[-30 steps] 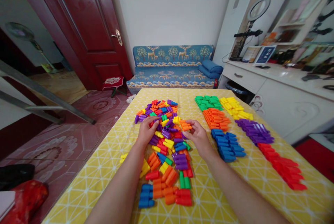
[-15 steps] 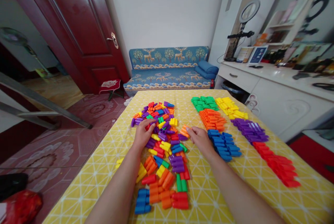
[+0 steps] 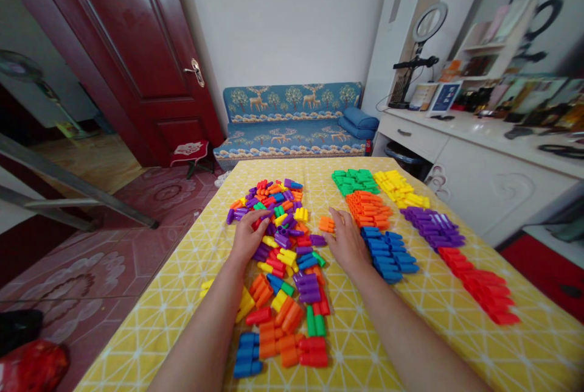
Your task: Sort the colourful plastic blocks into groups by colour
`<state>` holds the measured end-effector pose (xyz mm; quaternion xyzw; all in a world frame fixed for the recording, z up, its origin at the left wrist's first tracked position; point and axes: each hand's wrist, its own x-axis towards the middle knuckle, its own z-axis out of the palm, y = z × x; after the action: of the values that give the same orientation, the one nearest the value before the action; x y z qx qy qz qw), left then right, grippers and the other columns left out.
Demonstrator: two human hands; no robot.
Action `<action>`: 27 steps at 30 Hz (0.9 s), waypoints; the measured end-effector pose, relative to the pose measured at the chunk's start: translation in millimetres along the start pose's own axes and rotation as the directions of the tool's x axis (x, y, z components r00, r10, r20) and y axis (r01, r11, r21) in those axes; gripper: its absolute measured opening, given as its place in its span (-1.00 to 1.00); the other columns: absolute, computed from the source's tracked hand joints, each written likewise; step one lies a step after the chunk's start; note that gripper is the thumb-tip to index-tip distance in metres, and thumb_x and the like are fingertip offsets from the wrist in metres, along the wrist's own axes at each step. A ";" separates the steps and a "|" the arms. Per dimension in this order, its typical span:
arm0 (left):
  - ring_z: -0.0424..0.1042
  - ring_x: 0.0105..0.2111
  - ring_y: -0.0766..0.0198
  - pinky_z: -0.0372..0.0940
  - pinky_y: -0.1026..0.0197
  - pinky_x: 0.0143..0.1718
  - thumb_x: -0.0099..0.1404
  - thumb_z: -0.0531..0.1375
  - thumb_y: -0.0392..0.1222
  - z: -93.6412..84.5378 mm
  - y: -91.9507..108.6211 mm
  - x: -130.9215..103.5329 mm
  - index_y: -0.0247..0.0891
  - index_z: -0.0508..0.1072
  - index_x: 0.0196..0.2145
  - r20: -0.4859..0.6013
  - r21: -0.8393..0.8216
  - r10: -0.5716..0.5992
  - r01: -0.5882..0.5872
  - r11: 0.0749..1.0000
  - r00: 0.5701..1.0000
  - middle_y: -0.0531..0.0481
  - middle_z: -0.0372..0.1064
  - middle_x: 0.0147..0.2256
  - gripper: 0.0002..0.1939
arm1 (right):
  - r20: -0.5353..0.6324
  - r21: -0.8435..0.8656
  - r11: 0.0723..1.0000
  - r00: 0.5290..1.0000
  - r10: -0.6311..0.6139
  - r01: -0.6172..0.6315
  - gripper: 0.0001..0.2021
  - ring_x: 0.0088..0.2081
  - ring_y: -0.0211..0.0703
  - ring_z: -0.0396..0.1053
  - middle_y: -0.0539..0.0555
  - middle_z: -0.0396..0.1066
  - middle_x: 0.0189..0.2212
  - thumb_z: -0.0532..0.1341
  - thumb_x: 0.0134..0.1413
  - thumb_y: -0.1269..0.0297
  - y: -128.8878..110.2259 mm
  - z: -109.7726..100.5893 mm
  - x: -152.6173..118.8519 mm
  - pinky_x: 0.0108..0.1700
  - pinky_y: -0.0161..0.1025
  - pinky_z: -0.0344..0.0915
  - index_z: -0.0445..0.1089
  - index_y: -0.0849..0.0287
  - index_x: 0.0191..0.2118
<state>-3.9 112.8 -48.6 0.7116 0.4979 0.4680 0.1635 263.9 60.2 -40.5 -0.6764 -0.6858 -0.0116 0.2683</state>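
Observation:
My left hand rests on the left edge of a mixed pile of bullet-shaped plastic building blocks. Its thumb and forefinger are a little apart, over a red block; the other fingers are partly hidden. On the right, my right hand is low over the tablecloth with thumb and fingers apart. Between its fingertips and the pile lies an orange block, close to the fingers but not gripped. A purple block lies near the thumb tip.
Sorted groups lie to the right: green blocks, yellow blocks, orange blocks, blue blocks, purple blocks and red blocks. A blue sofa stands beyond the table, a white dresser to the right.
My right hand's fingers have parted from the orange block, which now lies on the cloth. My left hand has stayed at the pile. The view has shifted slightly.

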 end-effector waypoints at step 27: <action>0.46 -0.05 0.08 0.28 -0.03 0.08 0.27 0.15 -0.12 0.3 -1.3 1.0 -0.18 0.57 -0.15 0.001 0.008 -0.010 0.010 1.000 1.000 -0.09 0.53 -0.11 -0.74 | -0.182 -0.167 0.899 0.909 0.375 -0.405 -0.61 -0.24 0.04 0.44 0.21 0.50 -0.28 0.24 -0.03 0.03 136.8 -80.1 28.2 -0.28 -0.18 0.26 0.47 0.24 -0.18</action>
<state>-4.3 114.4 -49.2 0.7100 0.5032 0.4649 0.1631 421.5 67.3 -8.6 -0.8211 -0.5099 -0.0760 0.2448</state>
